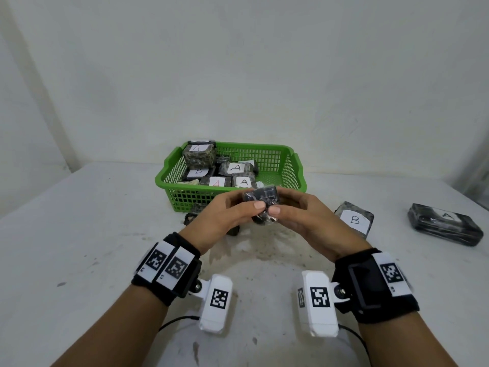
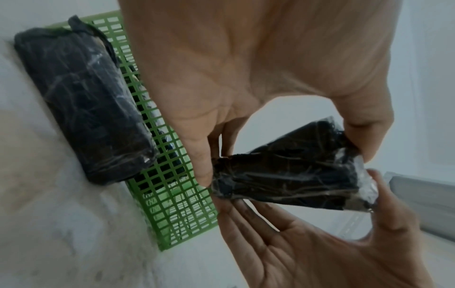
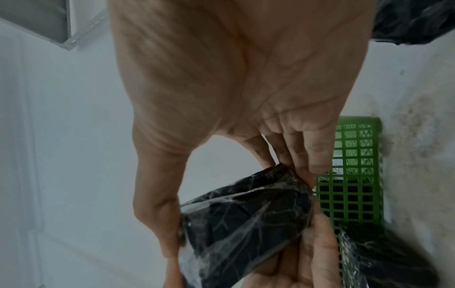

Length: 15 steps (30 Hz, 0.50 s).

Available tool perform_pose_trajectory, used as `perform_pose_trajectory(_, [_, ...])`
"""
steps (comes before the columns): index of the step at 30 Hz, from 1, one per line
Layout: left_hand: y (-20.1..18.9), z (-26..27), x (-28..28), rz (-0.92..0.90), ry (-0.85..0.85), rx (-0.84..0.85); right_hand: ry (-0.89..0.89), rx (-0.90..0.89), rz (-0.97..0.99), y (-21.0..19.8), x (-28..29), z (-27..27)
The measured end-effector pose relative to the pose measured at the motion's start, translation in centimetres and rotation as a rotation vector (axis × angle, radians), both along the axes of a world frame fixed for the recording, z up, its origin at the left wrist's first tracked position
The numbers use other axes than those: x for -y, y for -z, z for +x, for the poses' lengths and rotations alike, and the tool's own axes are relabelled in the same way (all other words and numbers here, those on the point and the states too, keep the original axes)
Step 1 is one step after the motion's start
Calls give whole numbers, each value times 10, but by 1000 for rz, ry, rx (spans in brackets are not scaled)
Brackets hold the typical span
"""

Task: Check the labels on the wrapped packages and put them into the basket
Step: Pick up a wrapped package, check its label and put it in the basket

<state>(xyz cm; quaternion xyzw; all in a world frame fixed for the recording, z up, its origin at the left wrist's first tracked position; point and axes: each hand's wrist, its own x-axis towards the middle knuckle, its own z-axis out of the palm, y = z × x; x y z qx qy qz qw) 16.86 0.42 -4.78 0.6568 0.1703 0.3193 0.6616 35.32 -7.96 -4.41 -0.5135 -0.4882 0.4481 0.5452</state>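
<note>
Both hands, the left hand (image 1: pixel 227 215) and the right hand (image 1: pixel 304 218), pinch a dark wrapped package (image 1: pixel 262 200) between thumbs and fingertips, held up just in front of the green basket (image 1: pixel 291 165). No label faces up, so it is probably being turned to find one before it joins the others inside.

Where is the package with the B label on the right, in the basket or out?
Out. The B package lies on the table, right of the basket.

Blk wristbands (image 1: pixel 169 271), white tags w/ blk square codes; white cam boxes (image 1: pixel 215 303), thin blk cables.
</note>
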Motion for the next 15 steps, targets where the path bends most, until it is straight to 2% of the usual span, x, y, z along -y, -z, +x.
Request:
perform_pose_trajectory(6, [1,-5,-4,8,5,-60,33,17,6,-2,1,-2])
perform_pose_trajectory(10, [2,-4,-8,-1,-80,-63,53,34,-20,-4,3,-5])
perform_pose_trajectory(13, [1,-6,-9,84,-114,-68,-15,38,-88,-9,6,-7])
perform_pose_trajectory(15, [2,-6,-7,108,-72,-63,-30,23,-140,-13,9,-10])
